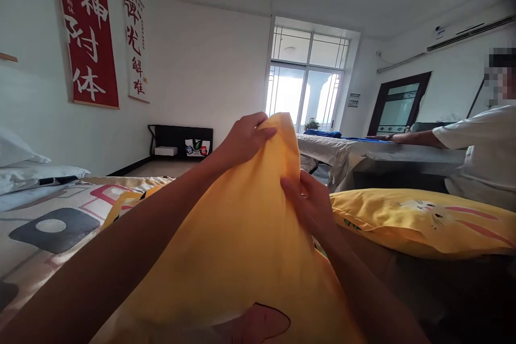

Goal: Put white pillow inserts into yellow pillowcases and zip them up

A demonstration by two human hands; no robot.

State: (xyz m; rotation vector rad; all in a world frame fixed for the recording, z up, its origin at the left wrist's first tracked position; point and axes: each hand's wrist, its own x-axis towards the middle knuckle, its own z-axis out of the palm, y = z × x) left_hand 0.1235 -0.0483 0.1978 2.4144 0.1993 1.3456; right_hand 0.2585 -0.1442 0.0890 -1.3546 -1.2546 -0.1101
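Observation:
A yellow pillowcase [234,226] with a pink printed shape near its bottom fills the middle of the view, lifted upright before me. My left hand [249,137] pinches its top edge, thumb and fingers closed on the cloth. Lower down on the right side, my right hand [312,201] grips the cloth's edge; part of its fingers is hidden behind the fabric. Whether anything lies inside the pillowcase I cannot tell. To the right rests a plump yellow pillow [374,209] with a rabbit print, apart from both hands.
A patterned bedspread [28,247] and white pillows [36,172] lie at left. Across the room, a person [484,134] reaches over a covered table [318,148] bearing blue cloth [322,133]. A low black shelf [183,137] stands against the far wall.

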